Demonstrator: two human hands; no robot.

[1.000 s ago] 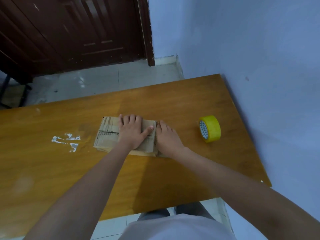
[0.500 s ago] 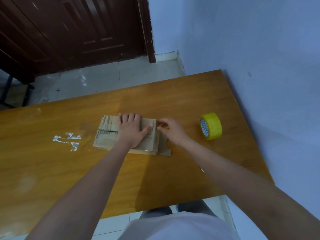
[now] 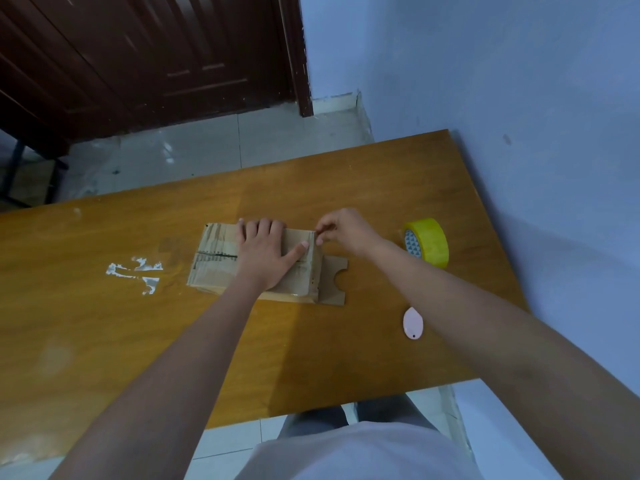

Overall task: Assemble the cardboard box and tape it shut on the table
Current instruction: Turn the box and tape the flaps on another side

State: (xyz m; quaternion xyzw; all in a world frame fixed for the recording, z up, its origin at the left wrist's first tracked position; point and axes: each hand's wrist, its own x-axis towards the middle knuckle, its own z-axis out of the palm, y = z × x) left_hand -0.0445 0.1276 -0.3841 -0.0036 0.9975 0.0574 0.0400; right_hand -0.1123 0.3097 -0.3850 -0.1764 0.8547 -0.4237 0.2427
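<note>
A small brown cardboard box [image 3: 214, 265] lies on the wooden table [image 3: 104, 341], its top flaps folded down with a dark seam along the middle. My left hand [image 3: 266, 254] lies flat on the box top, fingers spread, pressing it down. My right hand [image 3: 346, 230] pinches the box's upper right corner with thumb and fingers. A loose flap with a round notch [image 3: 334, 282] lies flat on the table at the box's right end. A yellow tape roll [image 3: 427, 242] stands on its edge to the right of my right hand.
A small pink oval object [image 3: 412, 323] lies on the table below my right forearm. White paint smears [image 3: 135, 273] mark the table left of the box. The blue wall runs along the table's right edge; tiled floor and a dark door lie beyond.
My right hand lifted off the right end flap and moved up to the box's top right corner, uncovering the notched flap. The pink object came into view. My left hand stayed put.
</note>
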